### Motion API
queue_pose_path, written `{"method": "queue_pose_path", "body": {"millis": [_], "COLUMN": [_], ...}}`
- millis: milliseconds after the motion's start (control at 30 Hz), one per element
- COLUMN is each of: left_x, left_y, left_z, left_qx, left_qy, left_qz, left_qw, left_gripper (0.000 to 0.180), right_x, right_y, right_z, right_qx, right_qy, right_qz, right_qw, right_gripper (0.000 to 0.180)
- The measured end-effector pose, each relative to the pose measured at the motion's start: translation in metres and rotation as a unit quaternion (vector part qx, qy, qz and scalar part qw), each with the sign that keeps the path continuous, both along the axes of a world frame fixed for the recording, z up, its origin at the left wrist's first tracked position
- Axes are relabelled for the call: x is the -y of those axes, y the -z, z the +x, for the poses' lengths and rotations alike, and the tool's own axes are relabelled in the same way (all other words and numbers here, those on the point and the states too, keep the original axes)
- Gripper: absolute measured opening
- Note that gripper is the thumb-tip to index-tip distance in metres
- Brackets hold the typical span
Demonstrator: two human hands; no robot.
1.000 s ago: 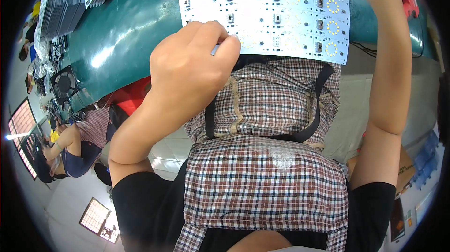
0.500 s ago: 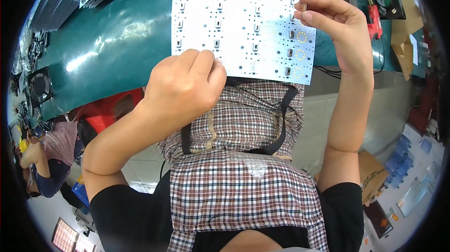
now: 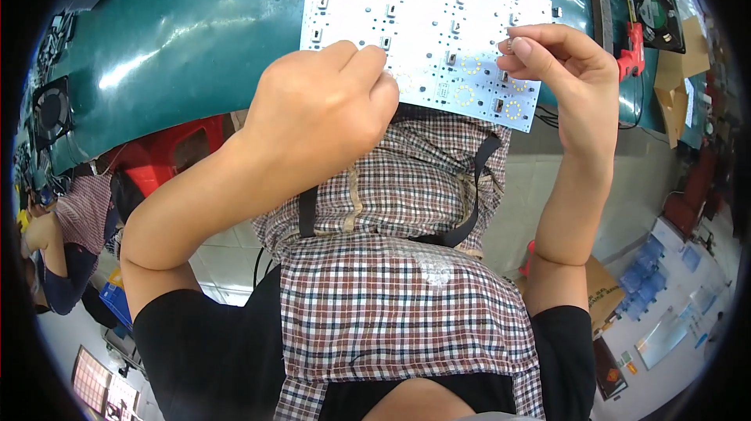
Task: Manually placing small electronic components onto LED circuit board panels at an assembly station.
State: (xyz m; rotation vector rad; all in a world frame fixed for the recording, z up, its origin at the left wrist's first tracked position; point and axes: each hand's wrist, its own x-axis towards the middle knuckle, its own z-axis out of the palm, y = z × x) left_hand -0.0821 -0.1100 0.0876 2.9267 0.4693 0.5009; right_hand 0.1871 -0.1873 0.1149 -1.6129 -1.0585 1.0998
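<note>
A large white circuit board (image 3: 422, 10) lies at the table's near edge, its front edge over my lap. Rows of small slide switches (image 3: 451, 57) sit on it, with rings of yellow dots near its front and right. My left hand (image 3: 325, 104) is closed over the board's front left corner; its fingertips and whatever they grip are hidden. Above the board's right side, my right hand (image 3: 575, 73) pinches a small electronic part (image 3: 510, 44) between thumb and forefinger, its other fingers curled.
The table (image 3: 188, 45) is green and glossy. At the right are a red-handled tool (image 3: 630, 49), a black fan (image 3: 657, 14) and an open cardboard box (image 3: 671, 96). Another fan (image 3: 52, 112) stands at the left edge. Beyond a red stool (image 3: 168, 151) sits another person (image 3: 66, 241).
The board has turned and shifted away from me, its far edge now partly out of view. My left hand has moved right and up; my right hand has lowered slightly, still pinching the part.
</note>
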Motion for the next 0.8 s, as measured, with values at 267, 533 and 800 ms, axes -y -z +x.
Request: {"method": "queue_pose_path", "body": {"millis": [267, 533, 800], "left_x": [-0.009, -0.004, 0.001], "left_y": [0.006, 0.017, 0.025], "left_z": [0.004, 0.006, 0.006], "left_qx": [0.023, 0.080, 0.119], "left_qy": [-0.064, -0.081, -0.091], "left_qz": [-0.086, -0.114, -0.122], "left_qw": [0.994, 0.987, 0.981], "left_gripper": [0.014, 0.016, 0.017], "right_x": [0.009, 0.019, 0.029], "right_y": [0.009, 0.012, 0.013], "right_z": [-0.016, -0.031, -0.045], "right_qx": [0.036, 0.059, 0.291], "right_qy": [0.003, 0.003, -0.066], "right_qz": [0.003, -0.021, 0.016], "right_qw": [0.999, 0.998, 0.954], "right_gripper": [0.019, 0.017, 0.020]}}
